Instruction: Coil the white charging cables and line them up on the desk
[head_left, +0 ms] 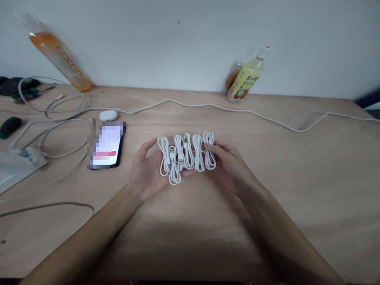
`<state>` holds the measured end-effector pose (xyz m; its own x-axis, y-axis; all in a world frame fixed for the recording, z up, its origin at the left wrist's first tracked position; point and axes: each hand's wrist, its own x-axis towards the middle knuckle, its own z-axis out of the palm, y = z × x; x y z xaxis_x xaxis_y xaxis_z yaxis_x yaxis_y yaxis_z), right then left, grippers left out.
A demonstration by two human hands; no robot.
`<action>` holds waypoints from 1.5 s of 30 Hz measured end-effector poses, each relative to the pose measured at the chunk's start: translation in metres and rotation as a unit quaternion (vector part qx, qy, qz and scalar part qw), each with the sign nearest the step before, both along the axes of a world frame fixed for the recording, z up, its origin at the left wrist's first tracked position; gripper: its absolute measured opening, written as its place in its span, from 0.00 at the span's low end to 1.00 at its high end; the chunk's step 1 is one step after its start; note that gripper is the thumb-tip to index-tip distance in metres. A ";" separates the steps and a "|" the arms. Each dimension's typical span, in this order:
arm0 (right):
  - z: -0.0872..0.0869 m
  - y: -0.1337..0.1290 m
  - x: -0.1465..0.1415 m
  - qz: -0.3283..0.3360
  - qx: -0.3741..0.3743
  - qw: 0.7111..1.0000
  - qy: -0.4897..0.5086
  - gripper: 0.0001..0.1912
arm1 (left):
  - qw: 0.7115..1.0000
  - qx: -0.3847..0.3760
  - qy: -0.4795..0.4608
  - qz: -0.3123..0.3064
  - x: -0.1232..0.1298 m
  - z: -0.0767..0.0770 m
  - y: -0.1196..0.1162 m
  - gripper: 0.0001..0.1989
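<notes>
Left hand [147, 171] and right hand [228, 166], each grip cupped under a row of thin glossy white coiled USB cables [186, 156] held between them above the pale wooden counter [297, 178], dark flat phone [106, 147] left of left grip.

Light wooden table [311, 166] set against a pale wall. Lying on it: phone [106, 147], white earbud case [108, 115], long white cable [225, 107], power strip [28, 155] at left. Two drink bottles [245, 79] [61, 55] standing at rear edge.
</notes>
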<state>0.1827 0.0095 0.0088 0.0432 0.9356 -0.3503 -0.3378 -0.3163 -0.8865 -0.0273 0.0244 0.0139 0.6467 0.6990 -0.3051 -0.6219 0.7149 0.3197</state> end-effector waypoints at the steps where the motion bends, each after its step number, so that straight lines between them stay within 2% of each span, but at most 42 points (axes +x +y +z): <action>1: 0.001 0.000 0.000 0.009 -0.004 1.000 0.001 0.15 | 1.000 -0.003 0.000 0.004 0.001 0.001 0.000 0.35; 6: 0.003 -0.003 -0.001 0.044 -0.012 0.999 0.002 0.13 | 1.000 -0.004 -0.011 0.007 0.002 0.004 0.000 0.35; 16: -0.002 0.001 0.002 0.018 -0.044 0.999 0.007 0.09 | 1.000 0.007 0.011 0.010 0.002 0.002 0.000 0.34; 21: 0.001 -0.001 -0.001 0.032 -0.023 0.999 0.009 0.12 | 1.000 0.017 -0.002 -0.001 0.001 0.000 0.001 0.34; 31: -0.004 0.001 0.004 0.020 -0.048 0.999 0.001 0.11 | 1.000 0.021 0.016 0.004 0.000 0.000 0.000 0.34; 45: 0.003 0.000 0.002 0.009 -0.070 0.998 0.004 0.08 | 0.999 0.015 0.032 0.011 0.001 0.002 0.000 0.34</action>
<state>0.1846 0.0099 0.0118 0.0232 0.8783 -0.4776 -0.3380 -0.4427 -0.8305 -0.0262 0.0239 0.0159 0.6106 0.7224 -0.3244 -0.6152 0.6907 0.3802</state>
